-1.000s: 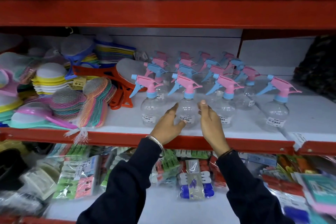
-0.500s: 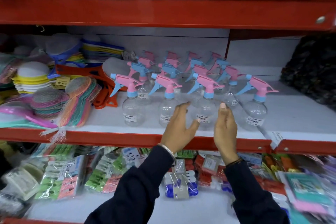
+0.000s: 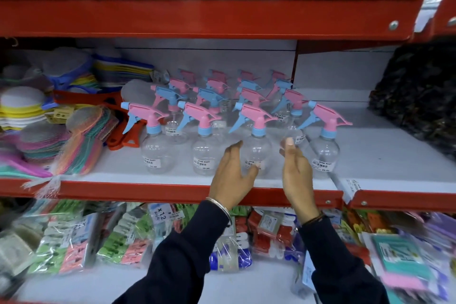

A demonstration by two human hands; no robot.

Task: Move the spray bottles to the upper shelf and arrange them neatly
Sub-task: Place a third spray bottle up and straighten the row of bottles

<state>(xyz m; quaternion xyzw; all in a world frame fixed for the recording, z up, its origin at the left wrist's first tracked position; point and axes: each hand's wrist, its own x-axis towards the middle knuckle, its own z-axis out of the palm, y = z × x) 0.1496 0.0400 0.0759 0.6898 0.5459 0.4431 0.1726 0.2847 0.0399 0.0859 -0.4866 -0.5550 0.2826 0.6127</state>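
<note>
Several clear spray bottles with pink and blue trigger heads stand in rows on the white middle shelf (image 3: pixel 382 155). In the front row, one spray bottle (image 3: pixel 259 145) sits between my two hands. My left hand (image 3: pixel 233 173) is open at its left side, thumb near the base. My right hand (image 3: pixel 294 170) is open at its right side, fingers upright, not clearly touching it. Another front bottle (image 3: pixel 325 153) stands apart at the right, and two more bottles (image 3: pixel 154 150) (image 3: pixel 204 153) stand to the left.
Stacks of coloured scrubbers and netted sponges (image 3: pixel 74 136) fill the shelf's left part. A dark patterned bundle (image 3: pixel 419 96) lies at the far right. Red shelf beams (image 3: pixel 197 13) run above and below. Packaged clips (image 3: pixel 123 237) crowd the lower shelf.
My hands have shifted from the second front bottle to the third one, to the right. The hands have spread a little wider apart. The bottles themselves stand as before.
</note>
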